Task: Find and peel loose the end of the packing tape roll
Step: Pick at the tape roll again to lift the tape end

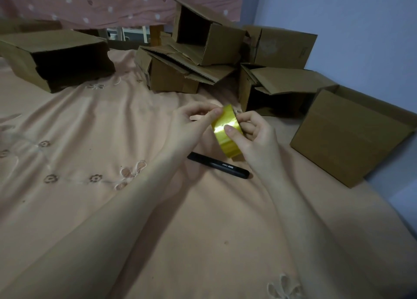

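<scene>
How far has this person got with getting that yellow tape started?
Done: the shiny yellow roll of packing tape is picked up, gripped in the right hand. In hand: the left hand has its fingertips at the roll's upper edge, apparently feeling for the end. Left: no loose strip shows, so the peeling remains.

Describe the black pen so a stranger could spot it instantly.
Start at the peach bedsheet with the cardboard boxes. Just below the yellow tape roll lies the black pen, flat on the sheet. It is the only slim dark thing there.
</scene>
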Demonstrator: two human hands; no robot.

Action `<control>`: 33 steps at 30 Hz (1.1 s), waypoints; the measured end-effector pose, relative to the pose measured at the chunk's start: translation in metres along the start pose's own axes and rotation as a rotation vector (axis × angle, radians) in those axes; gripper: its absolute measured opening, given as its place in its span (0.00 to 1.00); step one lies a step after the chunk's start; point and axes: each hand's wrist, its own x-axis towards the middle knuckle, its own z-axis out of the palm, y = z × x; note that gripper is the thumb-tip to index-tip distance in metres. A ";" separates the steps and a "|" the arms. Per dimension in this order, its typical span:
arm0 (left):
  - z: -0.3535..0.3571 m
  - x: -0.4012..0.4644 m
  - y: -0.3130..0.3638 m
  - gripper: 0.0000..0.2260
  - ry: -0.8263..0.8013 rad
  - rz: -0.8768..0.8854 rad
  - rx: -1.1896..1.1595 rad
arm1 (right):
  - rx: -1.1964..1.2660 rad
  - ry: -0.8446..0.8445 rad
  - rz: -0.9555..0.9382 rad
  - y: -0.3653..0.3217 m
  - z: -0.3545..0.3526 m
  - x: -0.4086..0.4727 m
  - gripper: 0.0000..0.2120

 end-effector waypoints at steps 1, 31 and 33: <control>0.001 0.000 -0.001 0.07 0.014 0.024 0.059 | -0.005 0.001 -0.003 0.000 0.001 0.000 0.08; 0.012 -0.017 -0.001 0.24 -0.259 0.155 0.143 | -0.167 0.339 -0.296 0.012 -0.010 0.012 0.03; 0.012 -0.015 -0.003 0.20 -0.262 0.214 0.221 | -0.198 0.345 -0.321 0.013 -0.010 0.013 0.02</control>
